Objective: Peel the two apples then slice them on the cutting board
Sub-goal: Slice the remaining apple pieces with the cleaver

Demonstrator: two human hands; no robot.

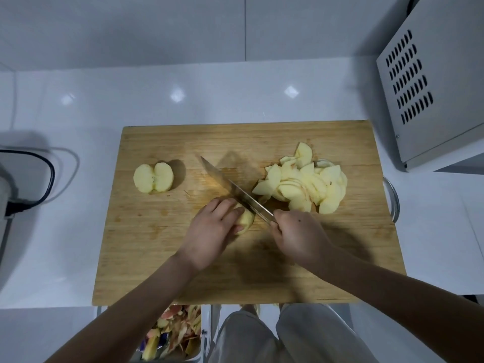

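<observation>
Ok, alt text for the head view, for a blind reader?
On a wooden cutting board, the left hand holds a peeled apple piece while the right hand grips a knife against it; a peeled half lies left, slices piled right.

My one wide-angle view sits on the head, looking steeply down at the cutting board (146, 258). It is close: the board fills mid-frame.
</observation>
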